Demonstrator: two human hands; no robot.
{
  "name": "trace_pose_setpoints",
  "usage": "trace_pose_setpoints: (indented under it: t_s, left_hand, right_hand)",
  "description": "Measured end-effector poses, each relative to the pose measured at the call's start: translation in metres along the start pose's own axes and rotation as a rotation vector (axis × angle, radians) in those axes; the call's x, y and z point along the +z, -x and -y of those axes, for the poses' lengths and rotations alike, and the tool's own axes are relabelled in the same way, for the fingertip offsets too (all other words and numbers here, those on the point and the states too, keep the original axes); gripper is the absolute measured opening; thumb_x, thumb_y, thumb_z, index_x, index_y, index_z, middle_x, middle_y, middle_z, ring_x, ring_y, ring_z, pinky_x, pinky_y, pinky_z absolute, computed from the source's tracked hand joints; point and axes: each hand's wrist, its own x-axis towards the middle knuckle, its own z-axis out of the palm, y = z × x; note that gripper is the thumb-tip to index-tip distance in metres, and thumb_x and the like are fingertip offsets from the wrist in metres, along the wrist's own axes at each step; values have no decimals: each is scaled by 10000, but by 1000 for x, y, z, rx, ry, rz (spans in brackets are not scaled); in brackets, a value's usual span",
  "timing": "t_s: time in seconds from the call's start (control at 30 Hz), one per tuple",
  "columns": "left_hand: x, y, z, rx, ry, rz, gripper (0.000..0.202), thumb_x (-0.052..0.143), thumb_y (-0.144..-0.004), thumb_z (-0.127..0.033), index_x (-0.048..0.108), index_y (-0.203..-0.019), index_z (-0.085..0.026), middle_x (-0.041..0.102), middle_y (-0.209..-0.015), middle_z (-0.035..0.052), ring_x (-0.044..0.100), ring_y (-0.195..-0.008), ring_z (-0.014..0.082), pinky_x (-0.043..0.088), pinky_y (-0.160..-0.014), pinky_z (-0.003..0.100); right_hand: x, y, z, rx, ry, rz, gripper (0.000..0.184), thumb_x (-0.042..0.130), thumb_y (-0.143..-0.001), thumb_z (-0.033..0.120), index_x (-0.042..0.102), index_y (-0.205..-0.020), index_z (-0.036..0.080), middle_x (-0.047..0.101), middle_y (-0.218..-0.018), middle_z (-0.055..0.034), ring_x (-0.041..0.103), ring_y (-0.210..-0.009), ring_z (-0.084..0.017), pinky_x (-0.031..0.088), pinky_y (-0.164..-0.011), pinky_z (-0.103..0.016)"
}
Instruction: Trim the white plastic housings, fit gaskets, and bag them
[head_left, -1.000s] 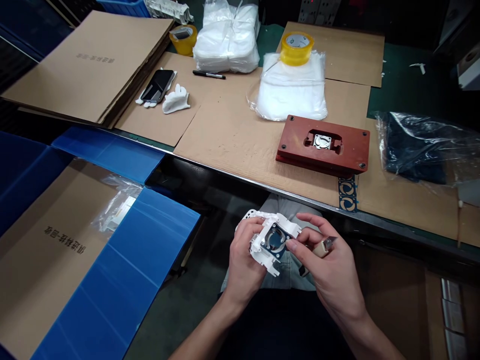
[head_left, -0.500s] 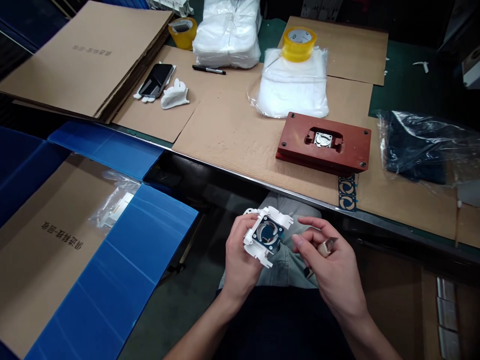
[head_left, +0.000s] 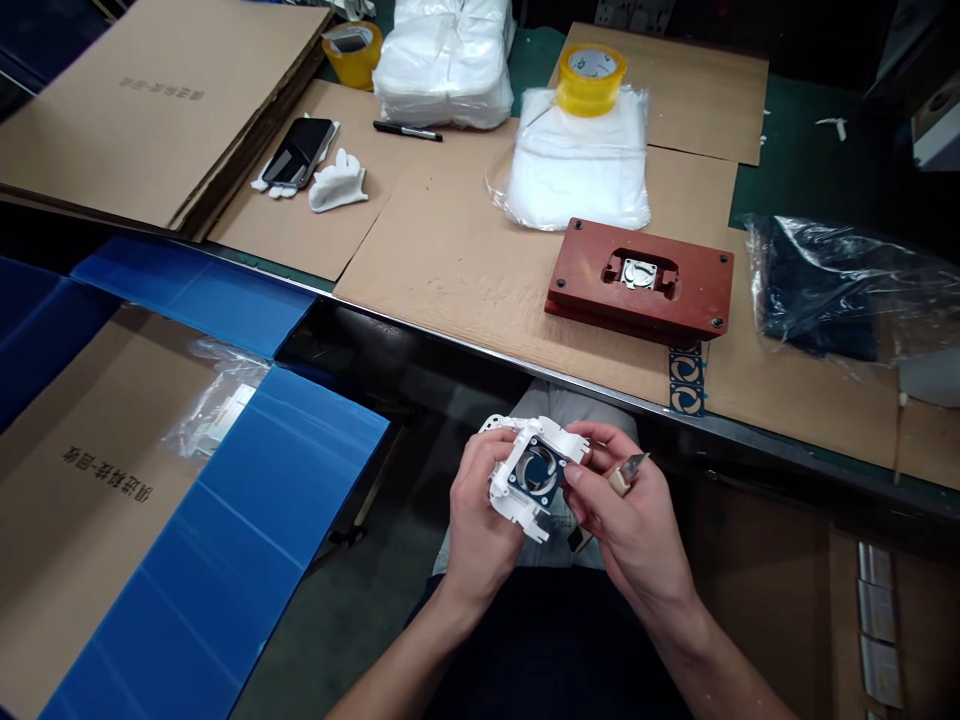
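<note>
A white plastic housing point(head_left: 556, 434) is gripped along its left side by my left hand point(head_left: 480, 505), fingers wrapped behind it. On its face lies a dark blue square sticker point(head_left: 537, 470) with a ring-shaped cutout and light dots at the corners. My right hand point(head_left: 630, 520) keeps a utility knife point(head_left: 621, 479) tucked in its fingers, the blade pointing up and to the right, away from the housing. Thumb and forefinger of that hand meet the housing's right edge near the sticker. Whether they pinch the sticker itself is hidden.
On the cardboard-covered bench sits a red fixture block point(head_left: 675, 300) with a metal piece in its recess. A strip of blue stickers point(head_left: 686, 385) shows below it. Plastic bags point(head_left: 577, 170) under a tape roll point(head_left: 591, 80) lie behind. A blue-walled box point(head_left: 225, 530) stands at left.
My right hand has moved left with the utility knife, bringing its thumb and forefinger to the housing. My left hand holds the housing almost where it was. The view has shifted slightly.
</note>
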Motion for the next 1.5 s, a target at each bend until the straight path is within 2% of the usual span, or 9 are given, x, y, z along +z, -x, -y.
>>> trace_pose_setpoints:
  t_s: [0.2, 0.37, 0.47, 0.6, 0.73, 0.97, 1.3, 1.5]
  left_hand:
    - [2, -1, 1, -12, 14, 5, 200, 694, -826, -195, 646, -1016, -239, 621, -1144, 47, 629, -1034, 225, 497, -855, 330]
    - [-1, -2, 1, -18, 5, 1, 254, 730, -791, -202, 643, -1026, -243, 623, -1155, 53, 630, -1035, 242, 508, -856, 342]
    - [-3, -3, 3, -3, -18, -11, 256, 743, -776, -210, 639, -1008, -242, 622, -1153, 51, 625, -1044, 249, 504, -886, 359]
    - [-4, -3, 6, 46, -105, -34, 186, 711, -809, -209, 627, -972, -235, 612, -1165, 61, 608, -1078, 258, 469, -960, 406]
    - [-6, -2, 8, 107, -183, -47, 232, 732, -782, -179, 610, -970, -236, 601, -1170, 66, 590, -1108, 271, 445, -976, 427]
    - [-7, -1, 8, 121, -214, -36, 270, 735, -787, -163, 578, -990, -249, 580, -1195, 53, 576, -1131, 263, 433, -985, 423]
    - [-6, -2, 10, 108, -234, -37, 226, 733, -803, -193, 598, -981, -225, 618, -1149, 59, 579, -1112, 250, 443, -953, 409]
    - [-5, 0, 8, 80, -190, -31, 202, 711, -809, -164, 611, -974, -222, 616, -1150, 56, 586, -1103, 245, 443, -954, 407]
  right_hand:
    - [-1, 0, 0, 19, 14, -8, 287, 744, -849, 238, 635, -1113, 214, 606, -796, 21, 457, -539, -51, 365, -462, -154]
    - [-1, 5, -3, 48, -10, 38, 448, 766, -835, 233, 577, -1241, 253, 639, -891, 0, 486, -598, -61, 382, -492, -152]
    - [0, 10, -2, 77, -19, 63, 522, 775, -829, 233, 539, -1294, 262, 638, -837, 15, 493, -580, -65, 393, -496, -157]
    - [3, 13, 4, 127, -31, 20, 597, 790, -807, 238, 500, -1328, 262, 625, -779, 37, 485, -524, -58, 386, -470, -158]
    - [5, 12, 8, 187, -40, -1, 654, 823, -760, 222, 499, -1327, 252, 618, -760, 44, 477, -522, -53, 370, -452, -141]
    - [6, 11, 9, 243, -91, 12, 667, 833, -737, 212, 497, -1313, 243, 597, -735, 50, 418, -486, -39, 262, -390, -109]
    - [6, 11, 5, 235, -55, 10, 652, 842, -739, 218, 503, -1295, 236, 592, -721, 56, 408, -498, -34, 281, -399, -107]
    - [7, 12, 2, 252, -87, 1, 644, 836, -751, 230, 497, -1298, 245, 581, -723, 60, 394, -490, -32, 241, -381, -101]
